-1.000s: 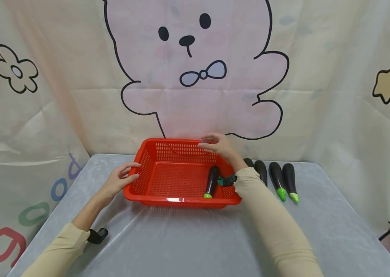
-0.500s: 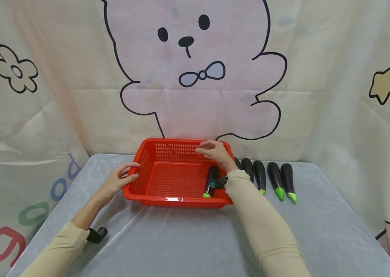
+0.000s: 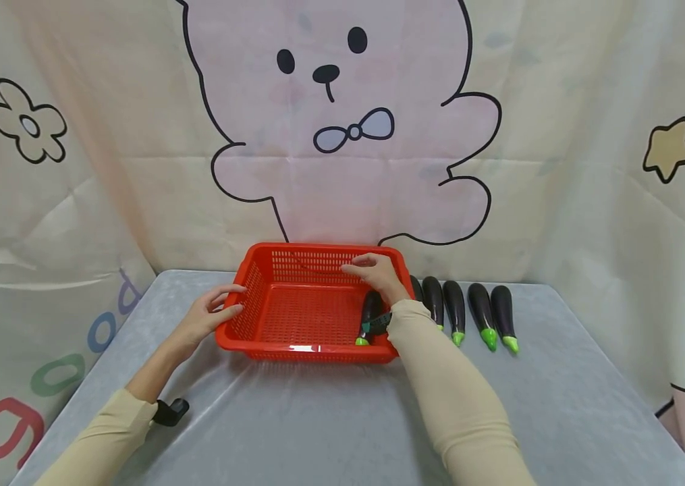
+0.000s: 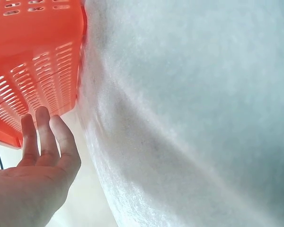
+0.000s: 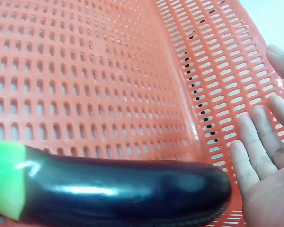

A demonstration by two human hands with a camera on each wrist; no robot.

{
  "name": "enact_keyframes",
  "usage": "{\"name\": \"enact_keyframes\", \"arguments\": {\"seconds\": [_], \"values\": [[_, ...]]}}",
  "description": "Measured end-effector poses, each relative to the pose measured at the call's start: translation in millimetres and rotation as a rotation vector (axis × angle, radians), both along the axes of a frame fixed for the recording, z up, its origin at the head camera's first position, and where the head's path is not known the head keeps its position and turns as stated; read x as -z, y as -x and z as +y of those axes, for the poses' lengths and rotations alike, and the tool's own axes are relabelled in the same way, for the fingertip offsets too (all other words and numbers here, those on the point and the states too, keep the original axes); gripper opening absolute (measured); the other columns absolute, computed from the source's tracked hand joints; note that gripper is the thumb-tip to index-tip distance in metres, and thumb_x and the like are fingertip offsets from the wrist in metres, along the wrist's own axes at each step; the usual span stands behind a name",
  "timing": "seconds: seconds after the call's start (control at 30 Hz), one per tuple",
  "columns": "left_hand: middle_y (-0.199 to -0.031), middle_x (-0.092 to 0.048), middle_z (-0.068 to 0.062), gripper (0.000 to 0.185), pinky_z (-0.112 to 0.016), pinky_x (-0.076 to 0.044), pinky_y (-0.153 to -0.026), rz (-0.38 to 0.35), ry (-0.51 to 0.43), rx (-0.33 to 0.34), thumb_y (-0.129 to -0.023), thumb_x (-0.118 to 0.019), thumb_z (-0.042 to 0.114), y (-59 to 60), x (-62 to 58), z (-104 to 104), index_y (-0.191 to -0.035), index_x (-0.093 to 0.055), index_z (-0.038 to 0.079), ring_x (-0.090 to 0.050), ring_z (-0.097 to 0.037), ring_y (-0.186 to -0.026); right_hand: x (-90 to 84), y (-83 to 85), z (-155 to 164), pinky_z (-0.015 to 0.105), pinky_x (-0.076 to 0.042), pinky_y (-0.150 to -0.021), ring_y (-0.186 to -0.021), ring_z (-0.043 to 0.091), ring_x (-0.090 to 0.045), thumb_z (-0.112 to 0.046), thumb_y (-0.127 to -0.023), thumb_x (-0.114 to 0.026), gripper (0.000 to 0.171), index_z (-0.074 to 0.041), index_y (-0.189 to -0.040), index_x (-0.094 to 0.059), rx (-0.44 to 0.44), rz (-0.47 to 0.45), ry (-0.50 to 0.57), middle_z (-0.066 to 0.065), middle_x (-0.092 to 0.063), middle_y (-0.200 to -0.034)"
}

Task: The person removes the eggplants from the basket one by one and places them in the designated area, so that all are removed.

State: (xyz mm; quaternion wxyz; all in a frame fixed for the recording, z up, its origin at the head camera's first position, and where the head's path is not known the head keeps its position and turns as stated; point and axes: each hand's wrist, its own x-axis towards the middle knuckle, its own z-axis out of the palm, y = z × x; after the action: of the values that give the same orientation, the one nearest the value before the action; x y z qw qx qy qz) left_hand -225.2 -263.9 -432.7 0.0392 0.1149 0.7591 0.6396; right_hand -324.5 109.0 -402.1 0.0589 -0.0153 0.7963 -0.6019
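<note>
The red perforated plastic basket (image 3: 293, 307) sits on my grey counter (image 3: 318, 418), one glossy dark purple eggplant with a green cap (image 3: 369, 316) lying along its right wall. My right hand (image 3: 375, 273), fingers straight, hovers inside just above it; my left hand (image 3: 208, 316), relaxed, seems to touch the left rim. Five more eggplants (image 3: 466, 307) line the counter right of the basket.
</note>
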Motion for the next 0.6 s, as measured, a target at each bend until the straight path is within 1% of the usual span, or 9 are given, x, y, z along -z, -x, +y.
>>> {"name": "enact_keyframes", "arguments": {"seconds": [0.07, 0.1, 0.2, 0.3, 0.43, 0.6], "values": [[-0.141, -0.05, -0.027, 0.044, -0.038, -0.057, -0.081, -0.002, -0.004, 0.005, -0.101, -0.066, 0.016, 0.4, 0.5, -0.2, -0.14, -0.052, 0.003, -0.058, -0.038, -0.113, 2.2, -1.3, -1.4, 0.048, -0.049, -0.098, -0.111, 0.035, -0.059, -0.026, -0.089, -0.081, 0.048, -0.002, -0.128, -0.065, 0.033, -0.017, -0.025, 0.015, -0.063, -0.125], [-0.141, -0.05, -0.028, 0.044, -0.038, -0.057, -0.081, -0.001, -0.005, 0.007, -0.101, -0.066, 0.016, 0.3, 0.6, 0.0, -0.141, -0.051, 0.002, -0.057, -0.04, -0.114, 2.9, -2.3, -1.8, 0.047, -0.049, -0.098, -0.11, 0.035, -0.059, -0.025, -0.089, -0.081, 0.048, -0.001, -0.128, -0.065, 0.04, -0.017, -0.029, 0.016, -0.063, -0.124], [-0.141, -0.049, -0.029, 0.045, -0.038, -0.057, -0.082, 0.002, -0.01, 0.018, -0.101, -0.065, 0.015, -0.1, 0.4, 0.1, -0.141, -0.051, 0.002, -0.055, -0.045, -0.116, 4.2, -4.2, -2.2, 0.044, -0.049, -0.095, -0.109, 0.032, -0.057, -0.024, -0.089, -0.081, 0.048, 0.002, -0.126, -0.066, 0.048, 0.007, -0.042, 0.016, -0.063, -0.123], [-0.141, -0.049, -0.028, 0.044, -0.038, -0.057, -0.082, 0.009, -0.009, 0.016, -0.101, -0.065, 0.015, -0.4, -1.1, 0.2, -0.141, -0.051, 0.002, -0.053, -0.046, -0.117, 3.7, -5.2, -2.2, 0.045, -0.047, -0.093, -0.106, 0.03, -0.052, -0.023, -0.089, -0.082, 0.046, 0.004, -0.123, -0.066, 0.051, 0.03, -0.046, 0.016, -0.061, -0.123], [-0.142, -0.049, -0.027, 0.045, -0.039, -0.058, -0.081, 0.009, -0.004, 0.013, -0.1, -0.066, 0.016, -1.1, -2.5, 1.0, -0.141, -0.052, 0.003, -0.054, -0.045, -0.118, 4.6, -5.4, -0.9, 0.045, -0.046, -0.094, -0.106, 0.029, -0.051, -0.025, -0.088, -0.083, 0.043, 0.001, -0.119, -0.068, 0.055, 0.007, -0.073, 0.014, -0.061, -0.122], [-0.143, -0.049, -0.026, 0.046, -0.038, -0.058, -0.08, 0.0, -0.004, 0.01, -0.1, -0.066, 0.016, -1.1, -2.3, 0.1, -0.141, -0.052, 0.003, -0.054, -0.044, -0.117, 6.1, -3.1, -1.1, 0.045, -0.047, -0.096, -0.109, 0.029, -0.052, -0.028, -0.088, -0.083, 0.043, -0.002, -0.119, -0.069, 0.028, -0.025, -0.117, 0.013, -0.062, -0.123]]}}
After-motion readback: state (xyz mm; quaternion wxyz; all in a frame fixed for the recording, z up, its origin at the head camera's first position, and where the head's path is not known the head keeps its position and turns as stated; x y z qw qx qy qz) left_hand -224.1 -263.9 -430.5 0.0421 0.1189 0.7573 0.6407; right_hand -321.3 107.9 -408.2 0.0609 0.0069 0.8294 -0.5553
